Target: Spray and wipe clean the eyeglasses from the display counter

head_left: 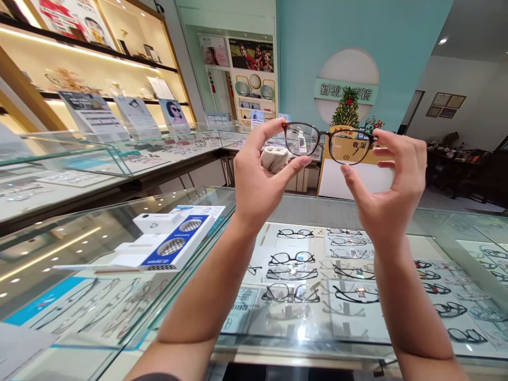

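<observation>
A pair of eyeglasses (324, 133) with a thin dark frame is held up in front of me, level and above the glass counter. My left hand (260, 174) pinches it at the left outer corner, thumb just below the left lens. A crumpled whitish cloth (274, 159) is tucked in that same hand's palm. On the other side, my right hand (391, 182) grips the right outer corner between thumb and fingers. A small sticker or tag (302, 143) shows within the left lens. The temples are mostly hidden behind the frame and fingers.
Under my arms stands a glass display counter (286, 341) with several rows of eyeglasses inside. A blue and white box (174, 246) lies on the glass to the left. Further back are another glass case (115, 153), lit wall shelves (87, 50) and a small potted plant (346, 114).
</observation>
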Available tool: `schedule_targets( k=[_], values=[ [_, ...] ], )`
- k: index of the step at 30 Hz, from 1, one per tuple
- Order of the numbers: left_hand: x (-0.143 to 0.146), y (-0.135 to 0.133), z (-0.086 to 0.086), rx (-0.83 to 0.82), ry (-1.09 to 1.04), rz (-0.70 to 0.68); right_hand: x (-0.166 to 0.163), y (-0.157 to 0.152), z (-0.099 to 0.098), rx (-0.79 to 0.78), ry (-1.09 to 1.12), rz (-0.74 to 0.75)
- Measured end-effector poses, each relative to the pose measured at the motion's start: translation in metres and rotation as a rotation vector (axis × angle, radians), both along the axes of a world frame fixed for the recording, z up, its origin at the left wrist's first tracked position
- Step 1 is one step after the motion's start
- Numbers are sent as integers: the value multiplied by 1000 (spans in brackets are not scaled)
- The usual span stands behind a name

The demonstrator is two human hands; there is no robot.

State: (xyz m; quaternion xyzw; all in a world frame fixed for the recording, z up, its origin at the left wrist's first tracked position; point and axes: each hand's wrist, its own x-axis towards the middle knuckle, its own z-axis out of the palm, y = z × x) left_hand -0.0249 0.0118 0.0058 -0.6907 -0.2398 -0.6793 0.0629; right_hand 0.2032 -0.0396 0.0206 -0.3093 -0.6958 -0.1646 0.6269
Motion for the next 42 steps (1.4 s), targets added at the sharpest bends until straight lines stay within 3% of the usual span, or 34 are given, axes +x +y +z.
schedule_targets(
  k=[9, 24, 32, 42],
  values=[
    [3, -2, 2, 28, 19, 3, 0, -2, -1, -44, 34, 58],
    [3, -4, -3, 54, -20, 82, 4, 7, -4, -130, 24, -1],
    [7, -3, -7, 172, 16, 193, 15, 19, -10, -228, 32, 96],
    [13, -11, -6, 88, -36, 129, 11, 20, -7, -278, 149, 234]
  ],
)
